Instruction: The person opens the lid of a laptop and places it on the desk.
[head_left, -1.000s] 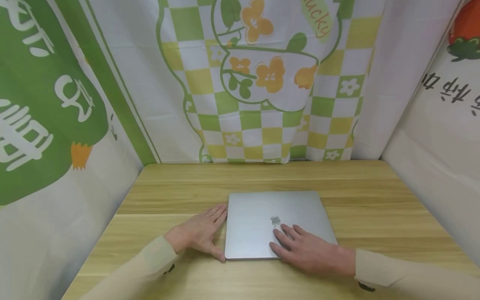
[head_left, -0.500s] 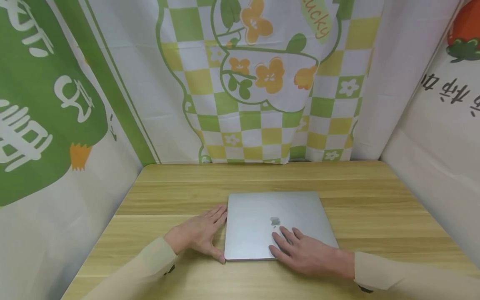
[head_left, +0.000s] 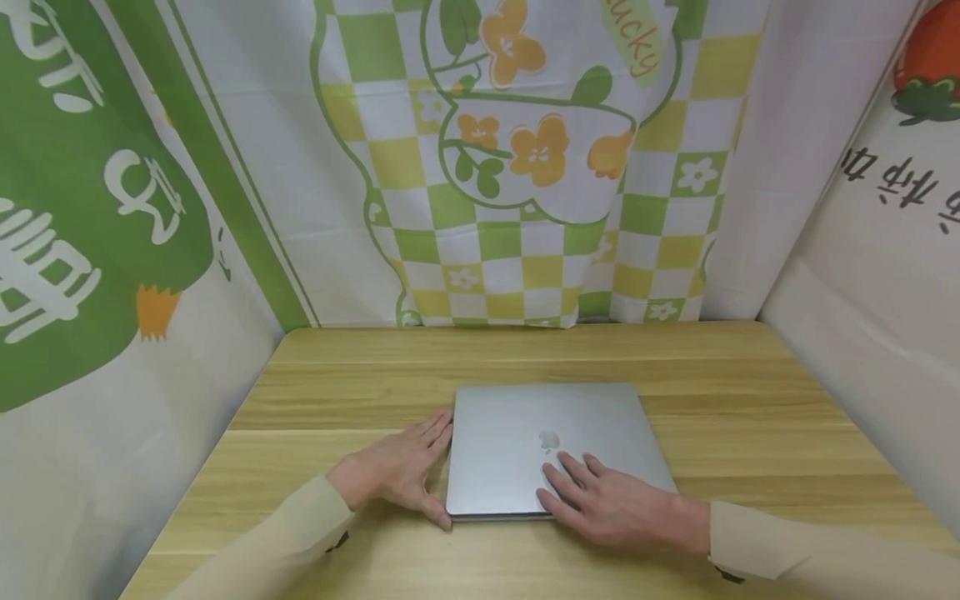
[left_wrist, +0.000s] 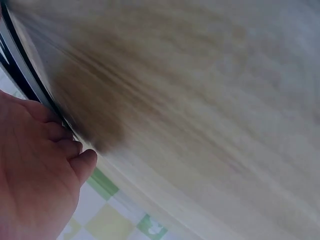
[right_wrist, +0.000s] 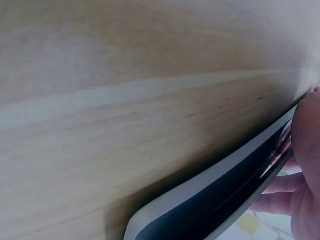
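A silver laptop (head_left: 502, 450) lies flat on the wooden table, its lid raised by a narrow gap along the front edge. Straight fingers of my left hand (head_left: 401, 471) rest along its left side, the thumb by the front left corner. In the left wrist view that hand (left_wrist: 40, 165) lies against the laptop's edge (left_wrist: 25, 65). My right hand (head_left: 622, 504) holds the lid at the front edge, fingers spread on top and the thumb hidden from above. The right wrist view shows the dark gap between base and lid (right_wrist: 245, 200) beside the right hand (right_wrist: 305, 165).
The wooden table (head_left: 360, 358) extends around the laptop on every side. A checked, flower-printed curtain (head_left: 517, 250) hangs behind the far edge. Printed cloths cover the left side (head_left: 67, 467) and the right side (head_left: 885, 333).
The lid's front edge has risen slightly, and a thin dark gap now shows along it. Both hands have stayed almost where they were.
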